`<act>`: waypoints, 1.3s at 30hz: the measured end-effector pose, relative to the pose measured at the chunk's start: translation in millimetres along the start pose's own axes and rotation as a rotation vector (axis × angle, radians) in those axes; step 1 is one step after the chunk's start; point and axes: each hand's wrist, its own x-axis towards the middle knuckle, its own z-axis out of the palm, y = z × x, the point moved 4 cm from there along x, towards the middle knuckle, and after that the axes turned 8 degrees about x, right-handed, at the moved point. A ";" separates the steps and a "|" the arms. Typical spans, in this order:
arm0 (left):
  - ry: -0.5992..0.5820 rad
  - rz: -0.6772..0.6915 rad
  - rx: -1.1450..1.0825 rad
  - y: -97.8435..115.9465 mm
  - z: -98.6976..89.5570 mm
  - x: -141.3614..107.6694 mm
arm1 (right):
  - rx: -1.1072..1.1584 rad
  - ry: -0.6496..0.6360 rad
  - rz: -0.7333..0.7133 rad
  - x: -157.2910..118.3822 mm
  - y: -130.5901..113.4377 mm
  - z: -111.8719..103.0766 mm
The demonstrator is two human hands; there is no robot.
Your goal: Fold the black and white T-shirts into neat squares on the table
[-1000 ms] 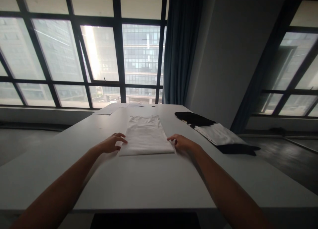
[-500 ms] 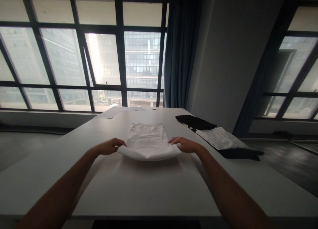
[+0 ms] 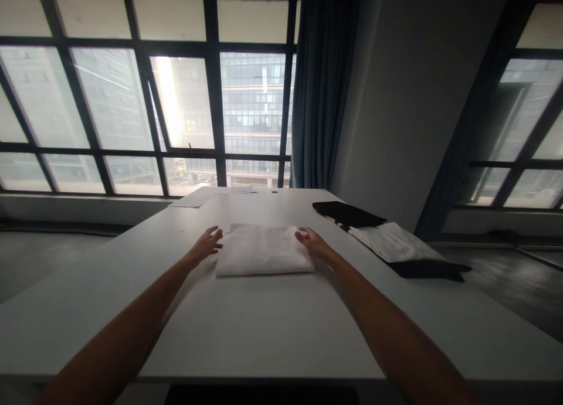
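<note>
Cloth, white and folded, lies on the counter between left hand and right hand, both with fingers parted — probably light and limp, best pinched at its side edges.

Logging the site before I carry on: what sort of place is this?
Probably an office or similar workroom: a white table with papers near its far end, dark-framed windows facing another building, and a blue curtain beside them.
</note>
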 end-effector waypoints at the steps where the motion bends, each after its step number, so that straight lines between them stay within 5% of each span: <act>1: -0.048 0.016 0.105 -5.0 4.7 -0.2 | -0.080 -0.021 -0.010 0.2 5.2 5.2; 6: -0.071 0.189 0.494 -9.2 17.9 -6.6 | -0.304 -0.077 -0.092 0.4 15.4 16.4; 12: -0.007 0.235 0.499 8.4 20.4 -11.1 | -0.416 0.035 -0.416 -0.2 -6.1 23.5; 15: 0.116 0.345 0.487 19.0 16.3 -15.7 | -0.430 0.120 -0.525 -0.3 -9.2 28.4; 18: 0.197 0.407 0.555 18.4 16.3 -17.9 | -0.494 0.126 -0.455 4.5 -0.8 33.5; 22: 0.145 0.320 0.715 6.1 23.5 -16.9 | -0.610 0.058 -0.182 7.2 10.3 35.6; 24: 0.153 0.396 0.748 8.1 29.4 -20.2 | -0.635 0.067 -0.170 2.4 4.5 36.4; 28: -0.022 0.627 0.787 13.5 54.8 -29.9 | -0.640 -0.071 -0.364 -13.9 -13.3 53.9; 32: -0.229 0.507 0.844 0.2 70.8 -29.3 | -0.677 -0.301 -0.281 -23.1 -5.5 72.3; 39: -0.334 0.429 0.882 -8.0 70.7 -26.8 | -0.702 -0.349 -0.213 -24.3 -0.5 72.2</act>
